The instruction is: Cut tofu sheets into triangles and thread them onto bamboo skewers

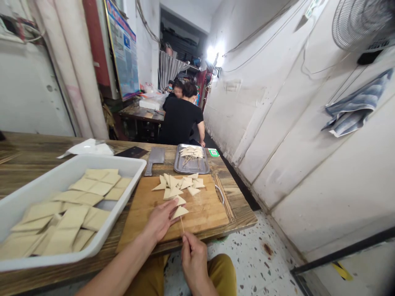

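My right hand (195,257) pinches the lower end of a thin wooden skewer (182,225) at the board's near edge. At the skewer's upper end is a pale triangular piece of bean curd (180,212). My left hand (161,220) closes on that triangle, with the thumb and fingers at its left side. Just beyond the fingertips lies another triangle (180,200). A loose pile of bean curd triangles (173,181) covers the far part of the wooden cutting board (203,211).
On the left stands a white tub (121,205) of square bean curd sheets (69,224). A cleaver (156,156) and a metal tray (177,164) with skewered pieces lie behind the board. Bare skewers (226,201) lie along its right side. People (182,115) sit farther back.
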`<state>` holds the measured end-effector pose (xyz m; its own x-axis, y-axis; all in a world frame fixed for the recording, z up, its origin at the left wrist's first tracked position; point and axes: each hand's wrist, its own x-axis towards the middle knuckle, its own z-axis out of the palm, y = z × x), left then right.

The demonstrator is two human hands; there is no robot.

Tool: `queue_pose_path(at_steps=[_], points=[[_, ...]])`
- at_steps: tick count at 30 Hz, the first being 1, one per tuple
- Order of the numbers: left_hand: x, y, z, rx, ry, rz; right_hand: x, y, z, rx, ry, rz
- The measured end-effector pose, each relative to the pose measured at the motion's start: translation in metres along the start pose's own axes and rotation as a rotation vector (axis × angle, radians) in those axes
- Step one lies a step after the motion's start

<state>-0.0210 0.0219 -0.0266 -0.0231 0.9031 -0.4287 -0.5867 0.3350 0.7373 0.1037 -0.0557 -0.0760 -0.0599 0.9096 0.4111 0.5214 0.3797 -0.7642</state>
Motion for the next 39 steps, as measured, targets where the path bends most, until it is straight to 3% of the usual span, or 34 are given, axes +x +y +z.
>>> queue_pose_path(at_steps=[13,20,26,39], points=[[-0.001,0.005,0.000,0.006,-0.047,-0.014,0.002,0.000,-0.002,0.012,0.049,-0.041],[0.001,0.024,-0.002,-0.040,0.031,0.142,-0.004,-0.001,-0.002,0.009,-0.003,-0.046],[0.004,0.032,-0.001,-0.031,0.074,0.114,-0.006,-0.003,-0.002,0.013,-0.036,-0.061],[0.006,0.029,-0.003,-0.044,0.019,0.086,-0.004,-0.005,-0.003,-0.009,-0.027,-0.034]])
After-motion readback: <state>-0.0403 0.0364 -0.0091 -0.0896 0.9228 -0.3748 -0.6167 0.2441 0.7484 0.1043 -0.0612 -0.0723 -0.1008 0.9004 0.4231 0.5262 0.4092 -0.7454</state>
